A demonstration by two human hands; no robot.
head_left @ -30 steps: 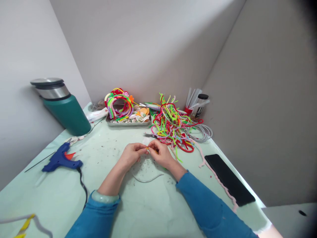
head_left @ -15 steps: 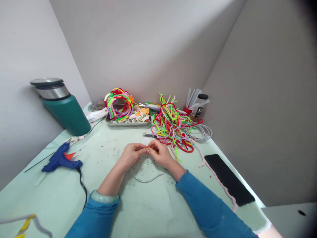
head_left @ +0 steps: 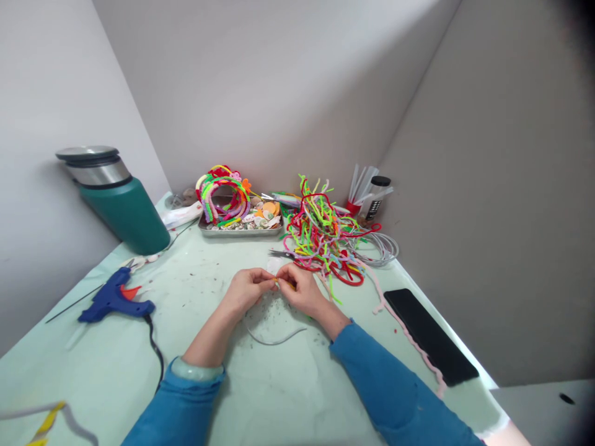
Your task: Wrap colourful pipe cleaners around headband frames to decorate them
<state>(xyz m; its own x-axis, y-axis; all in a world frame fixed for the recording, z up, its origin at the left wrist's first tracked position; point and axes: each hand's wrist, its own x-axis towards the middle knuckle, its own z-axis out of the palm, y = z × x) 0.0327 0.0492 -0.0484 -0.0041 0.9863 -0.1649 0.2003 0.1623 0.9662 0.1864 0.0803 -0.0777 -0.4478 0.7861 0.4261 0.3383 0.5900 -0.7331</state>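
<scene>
My left hand [head_left: 246,288] and my right hand [head_left: 300,287] meet over the middle of the table, both closed in a pinch. Between their fingertips is a small yellow-orange pipe cleaner [head_left: 276,280], mostly covered by the fingers; a bit of it also shows under my right fingers. A thin grey cord [head_left: 274,342] curves out from beneath my left hand, its free end lying toward the right. Whether my left fingers also grip this cord is hidden. Just beyond my hands lie scissors [head_left: 281,254], blades pointing left.
A metal tray [head_left: 242,233] holds looped pipe cleaners and small cut-outs. Tangled pipe cleaners [head_left: 320,229] and coiled grey cord [head_left: 389,249] lie behind right. A blue glue gun [head_left: 114,297] and green bottle [head_left: 125,210] stand left; a black phone [head_left: 430,334] lies right.
Both hands stay almost in place, with only slight finger movement at the pinch. The cord's loose curve has dropped a little toward me. Everything else looks the same.
</scene>
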